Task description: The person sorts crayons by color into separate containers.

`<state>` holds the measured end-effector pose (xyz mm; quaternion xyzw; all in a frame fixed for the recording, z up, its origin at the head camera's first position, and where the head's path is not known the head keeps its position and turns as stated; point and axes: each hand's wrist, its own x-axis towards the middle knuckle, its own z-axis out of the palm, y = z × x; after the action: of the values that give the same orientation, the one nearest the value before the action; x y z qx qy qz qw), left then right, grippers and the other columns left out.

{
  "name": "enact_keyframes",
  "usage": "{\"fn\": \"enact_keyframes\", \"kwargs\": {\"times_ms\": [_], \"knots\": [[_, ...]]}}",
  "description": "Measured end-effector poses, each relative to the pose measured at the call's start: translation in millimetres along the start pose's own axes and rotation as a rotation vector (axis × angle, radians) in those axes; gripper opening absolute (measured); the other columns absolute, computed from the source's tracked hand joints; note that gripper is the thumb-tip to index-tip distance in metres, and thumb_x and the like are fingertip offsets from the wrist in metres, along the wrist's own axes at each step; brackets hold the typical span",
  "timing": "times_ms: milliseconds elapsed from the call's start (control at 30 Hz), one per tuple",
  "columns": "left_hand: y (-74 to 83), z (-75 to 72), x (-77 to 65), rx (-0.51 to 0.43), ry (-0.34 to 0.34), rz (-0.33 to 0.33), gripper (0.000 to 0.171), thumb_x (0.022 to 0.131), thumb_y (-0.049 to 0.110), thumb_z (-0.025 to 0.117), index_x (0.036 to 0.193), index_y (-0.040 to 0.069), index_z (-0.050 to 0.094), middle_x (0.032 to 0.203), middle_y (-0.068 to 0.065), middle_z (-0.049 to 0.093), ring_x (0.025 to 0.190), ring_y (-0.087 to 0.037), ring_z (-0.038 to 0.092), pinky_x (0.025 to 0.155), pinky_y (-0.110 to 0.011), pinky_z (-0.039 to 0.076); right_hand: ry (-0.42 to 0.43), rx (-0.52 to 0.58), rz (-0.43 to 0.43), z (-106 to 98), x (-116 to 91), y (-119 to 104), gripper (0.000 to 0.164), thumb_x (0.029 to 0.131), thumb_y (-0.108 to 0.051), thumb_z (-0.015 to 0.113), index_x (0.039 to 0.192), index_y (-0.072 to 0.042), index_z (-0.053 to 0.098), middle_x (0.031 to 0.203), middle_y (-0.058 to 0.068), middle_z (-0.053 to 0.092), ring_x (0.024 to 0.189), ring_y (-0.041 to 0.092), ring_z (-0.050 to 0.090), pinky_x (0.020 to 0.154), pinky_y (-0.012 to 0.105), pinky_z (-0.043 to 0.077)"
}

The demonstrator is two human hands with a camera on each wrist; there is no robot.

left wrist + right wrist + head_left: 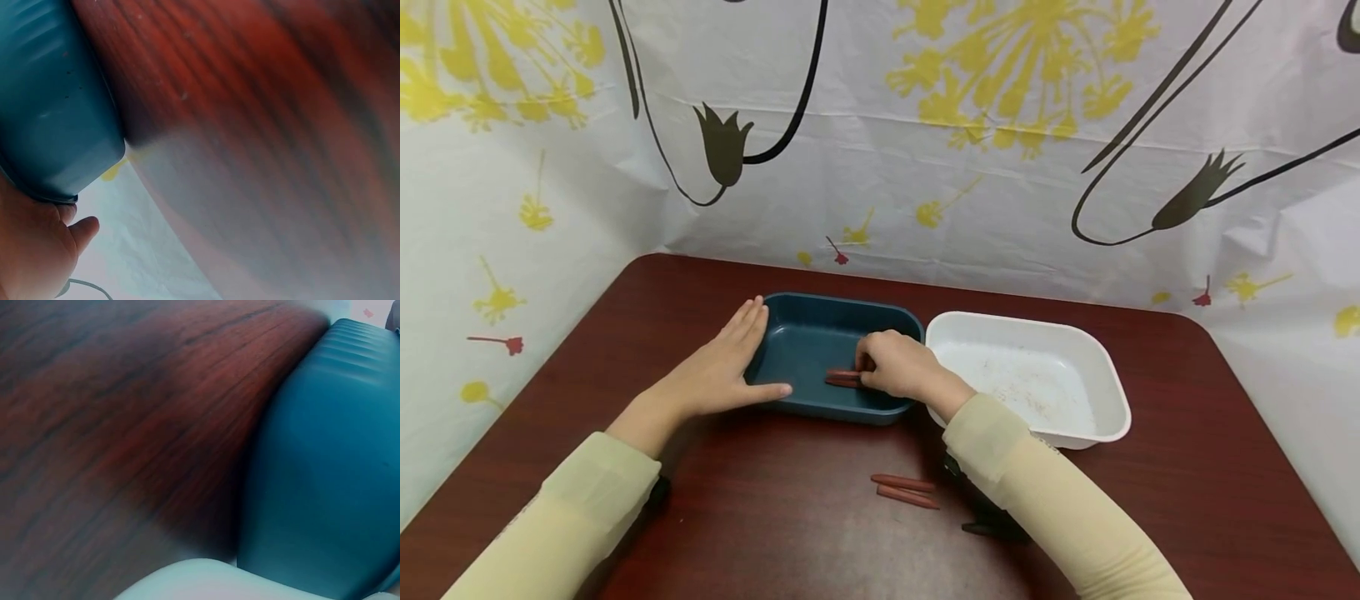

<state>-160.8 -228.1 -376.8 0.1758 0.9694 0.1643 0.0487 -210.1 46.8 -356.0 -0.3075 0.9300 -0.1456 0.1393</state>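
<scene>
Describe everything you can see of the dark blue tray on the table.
The dark blue tray is rectangular, smooth and shiny like plastic, with rounded corners, raised walls and ridges outside. It sits open side up on the reddish table, right beside the white tray; whether they touch is unclear. The left hand rests against its left end; the right hand reaches inside, holding brownish-red sticks.

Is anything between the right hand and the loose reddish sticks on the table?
Yes: the near wall of the blue tray, since the right hand is inside it. Nothing else visible blocks the loose sticks.
</scene>
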Motion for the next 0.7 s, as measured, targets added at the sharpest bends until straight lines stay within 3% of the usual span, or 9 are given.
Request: {"fn": "enact_keyframes", "kwargs": {"times_ms": [333, 700], "knots": [[0.3, 1.5, 0.6, -0.009, -0.001, 0.003, 0.12, 0.082, 0.074, 0.06, 0.159, 0.004, -0.001, 0.168, -0.009, -0.009, 0.156, -0.031, -0.004, 0.122, -0.058, 0.019, 0.012, -0.069, -0.008, 5.8, -0.3, 1.4, 0.005, 0.093, -0.019, 0.069, 0.092, -0.016, 0.073, 0.088, 0.001, 0.068, 0.07, 0.014, 0.057, 0.063, 0.029, 0.049], [1.5, -0.7, -0.7, -0.012, 0.003, 0.001, 0.12, 0.082, 0.072, 0.061, 0.159, 0.002, 0.001, 0.168, -0.01, -0.008, 0.156, -0.033, -0.003, 0.121, -0.058, 0.019, 0.044, 0.029, -0.067, -1.7, -8.0, 1.4, 0.012, 0.095, -0.015, 0.067, 0.103, -0.011, 0.075, 0.101, 0.004, 0.071, 0.078, 0.013, 0.06, 0.072, 0.03, 0.054]]}}
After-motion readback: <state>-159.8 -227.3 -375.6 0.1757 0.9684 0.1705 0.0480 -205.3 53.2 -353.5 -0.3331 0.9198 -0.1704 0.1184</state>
